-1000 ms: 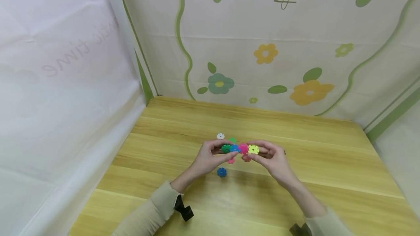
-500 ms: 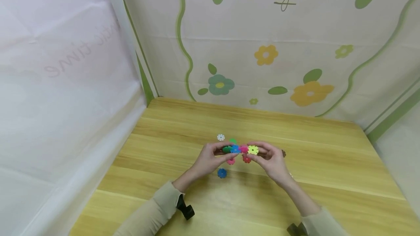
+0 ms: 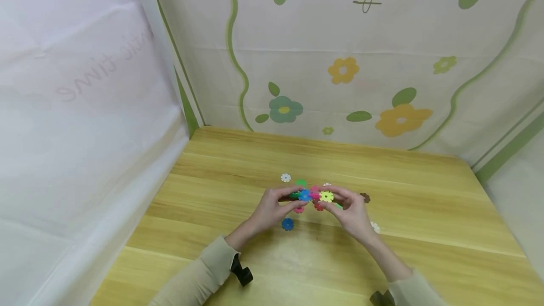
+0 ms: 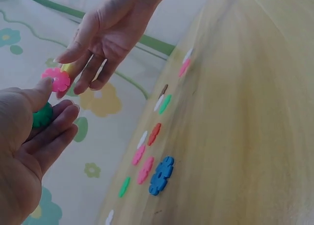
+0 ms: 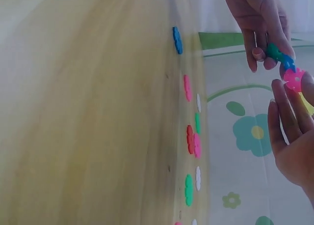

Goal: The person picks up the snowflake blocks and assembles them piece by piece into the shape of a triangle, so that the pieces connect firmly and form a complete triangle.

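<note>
Both hands hold a short row of linked plastic snowflake discs above the wooden table. In the head view the row runs from a dark green disc (image 3: 293,196) through a blue disc (image 3: 304,195) and a pink disc (image 3: 315,196) to a yellow disc (image 3: 327,196). My left hand (image 3: 270,208) pinches the row at the blue disc, thumb below and fingers above. At the other end, my right hand (image 3: 352,211) pinches the yellow disc. Green and pink appear nearly edge-on, while blue and yellow face the head camera. In the right wrist view the pink disc (image 5: 294,80) shows between the hands.
Several loose discs lie flat on the table (image 3: 238,169) below the hands. Among them are a blue disc (image 3: 287,224), a white disc (image 3: 285,177), a red disc (image 3: 318,207) and a brown disc (image 3: 365,197). Printed cloth walls (image 3: 314,27) stand behind and beside the table.
The green and pink discs in the row have turned from face-on to nearly edge-on. My right hand has shifted slightly left, uncovering the brown disc and a white one beside the wrist.
</note>
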`<state>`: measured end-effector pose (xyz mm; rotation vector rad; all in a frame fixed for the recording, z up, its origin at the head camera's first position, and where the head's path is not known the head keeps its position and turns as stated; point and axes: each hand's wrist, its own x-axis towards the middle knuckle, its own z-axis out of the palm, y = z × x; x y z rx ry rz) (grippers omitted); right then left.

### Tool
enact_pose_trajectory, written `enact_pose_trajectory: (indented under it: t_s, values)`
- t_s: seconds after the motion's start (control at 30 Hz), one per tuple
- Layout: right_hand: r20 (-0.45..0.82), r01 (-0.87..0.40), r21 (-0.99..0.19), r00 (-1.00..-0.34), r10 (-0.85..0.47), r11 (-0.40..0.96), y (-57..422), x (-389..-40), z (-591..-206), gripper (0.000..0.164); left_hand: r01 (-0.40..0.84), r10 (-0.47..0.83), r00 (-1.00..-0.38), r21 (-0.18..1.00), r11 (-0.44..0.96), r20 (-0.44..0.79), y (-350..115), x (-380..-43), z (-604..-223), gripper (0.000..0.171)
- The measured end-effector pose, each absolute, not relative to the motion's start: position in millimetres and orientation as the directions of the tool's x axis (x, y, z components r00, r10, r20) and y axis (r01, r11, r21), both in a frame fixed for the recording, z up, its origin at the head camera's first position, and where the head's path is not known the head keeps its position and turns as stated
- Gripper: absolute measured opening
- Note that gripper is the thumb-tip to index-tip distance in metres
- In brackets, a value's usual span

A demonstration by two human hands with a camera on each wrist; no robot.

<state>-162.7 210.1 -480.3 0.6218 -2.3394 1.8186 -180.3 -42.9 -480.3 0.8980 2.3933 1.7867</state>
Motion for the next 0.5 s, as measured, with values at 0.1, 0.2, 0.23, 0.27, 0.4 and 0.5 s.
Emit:
enact_pose_trajectory:
  t_s: [0.1, 0.2, 0.23, 0.27, 0.4, 0.5]
  values:
    - [0.342, -0.392, -0.901, -0.906, -0.25, 0.186, 208, -162, -483, 0.035, 0.469, 0.463, -0.815, 0.866, 0.174, 0.348, -43, -180, -484, 0.036]
    - [0.346, -0.392, -0.902, -0.908, -0.238, 0.181, 204, -160, -488, 0.034, 0.493, 0.469, -0.803, 0.852, 0.176, 0.368, -42, -180, -489, 0.035]
    - [0.349, -0.392, -0.903, -0.908, -0.231, 0.177, 203, -160, -490, 0.034, 0.494, 0.472, -0.801, 0.852, 0.172, 0.369, -42, -181, -491, 0.035]
    - [0.349, -0.39, -0.904, -0.91, -0.223, 0.175, 201, -159, -491, 0.034, 0.493, 0.475, -0.8, 0.853, 0.172, 0.367, -42, -180, -493, 0.035]
    - [0.357, -0.389, -0.905, -0.914, -0.192, 0.171, 196, -158, -496, 0.035, 0.5, 0.477, -0.798, 0.847, 0.181, 0.369, -41, -181, -499, 0.038]
    - [0.363, -0.393, -0.904, -0.914, -0.182, 0.17, 192, -158, -498, 0.036, 0.524, 0.469, -0.793, 0.828, 0.198, 0.39, -42, -180, -502, 0.039]
